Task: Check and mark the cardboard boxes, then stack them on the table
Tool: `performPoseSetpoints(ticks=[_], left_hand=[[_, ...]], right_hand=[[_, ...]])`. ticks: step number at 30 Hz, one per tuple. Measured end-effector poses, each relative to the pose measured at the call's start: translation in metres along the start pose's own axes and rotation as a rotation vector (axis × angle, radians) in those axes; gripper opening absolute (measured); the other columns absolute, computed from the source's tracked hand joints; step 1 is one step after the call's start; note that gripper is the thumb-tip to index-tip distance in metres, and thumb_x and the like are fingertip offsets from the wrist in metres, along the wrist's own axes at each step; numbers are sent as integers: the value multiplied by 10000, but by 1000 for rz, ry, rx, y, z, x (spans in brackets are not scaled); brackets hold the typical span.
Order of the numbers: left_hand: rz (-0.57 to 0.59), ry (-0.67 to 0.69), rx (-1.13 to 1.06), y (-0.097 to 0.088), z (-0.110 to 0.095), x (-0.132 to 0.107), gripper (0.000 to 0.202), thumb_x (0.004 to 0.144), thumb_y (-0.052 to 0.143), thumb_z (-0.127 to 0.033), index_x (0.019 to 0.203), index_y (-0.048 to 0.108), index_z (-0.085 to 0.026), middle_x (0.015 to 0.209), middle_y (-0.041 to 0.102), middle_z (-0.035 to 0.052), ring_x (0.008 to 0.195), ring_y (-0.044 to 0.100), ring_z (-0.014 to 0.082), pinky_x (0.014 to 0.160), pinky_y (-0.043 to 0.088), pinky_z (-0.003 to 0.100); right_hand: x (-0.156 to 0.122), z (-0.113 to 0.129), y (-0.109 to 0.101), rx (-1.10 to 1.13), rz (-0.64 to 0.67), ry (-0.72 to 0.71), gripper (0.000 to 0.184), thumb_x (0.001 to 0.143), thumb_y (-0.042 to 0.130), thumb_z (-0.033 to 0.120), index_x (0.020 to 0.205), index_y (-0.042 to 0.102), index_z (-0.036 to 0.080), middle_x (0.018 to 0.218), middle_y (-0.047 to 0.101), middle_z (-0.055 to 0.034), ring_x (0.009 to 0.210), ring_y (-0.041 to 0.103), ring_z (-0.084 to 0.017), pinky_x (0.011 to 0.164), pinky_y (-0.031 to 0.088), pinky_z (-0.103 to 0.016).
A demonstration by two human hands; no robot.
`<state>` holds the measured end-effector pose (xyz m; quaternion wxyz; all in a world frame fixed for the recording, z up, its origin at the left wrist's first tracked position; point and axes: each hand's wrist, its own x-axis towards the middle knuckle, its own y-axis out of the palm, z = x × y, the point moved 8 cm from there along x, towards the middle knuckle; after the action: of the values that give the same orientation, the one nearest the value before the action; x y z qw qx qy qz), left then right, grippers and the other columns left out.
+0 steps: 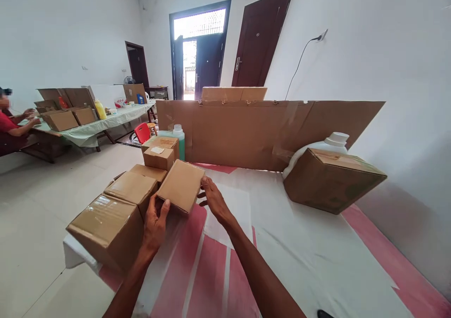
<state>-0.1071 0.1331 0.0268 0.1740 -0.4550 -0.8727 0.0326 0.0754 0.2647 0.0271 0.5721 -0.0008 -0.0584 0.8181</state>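
A small sealed cardboard box [181,185] is tilted above the table between both my hands. My left hand [155,224] grips its near lower corner with thumb and fingers. My right hand [213,198] presses against its right edge, fingers wrapped on the side. The box leans against a row of similar taped boxes [109,226] along the table's left edge, with two more stacked behind [160,153].
A large open carton [331,179] lies on its side at right with a white jug [333,142] in it. A cardboard sheet [253,130] stands as a back wall, a green bottle [179,137] beside it. A person in red [9,127] sits at a far table with boxes.
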Motion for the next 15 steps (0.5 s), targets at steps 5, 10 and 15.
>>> performPoseSetpoints(ticks=[5,10,15], left_hand=[[-72,-21,64,14,17,8,853,967,535,-606,1624,204,-176,1280,634,171,1190,632,313,1030,513,507],[-87,91,110,29,21,-27,987,934,600,-589,1660,6,-282,1469,485,180,1161,636,330,953,528,550],[45,213,143,57,17,-61,865,932,618,-563,1640,201,-291,1382,551,140,1102,637,334,902,538,521]], right_hand=[[41,-11,23,51,-3,23,487,1039,526,544,1373,560,192,1209,657,-95,816,675,-159,664,597,-313],[26,-25,-1,57,-77,1,573,1000,458,683,1346,626,259,1144,733,-47,764,717,-197,553,600,-332],[-17,-43,-149,-71,-544,-39,594,904,551,719,1254,655,251,1178,725,-95,1014,698,-315,783,609,-453]])
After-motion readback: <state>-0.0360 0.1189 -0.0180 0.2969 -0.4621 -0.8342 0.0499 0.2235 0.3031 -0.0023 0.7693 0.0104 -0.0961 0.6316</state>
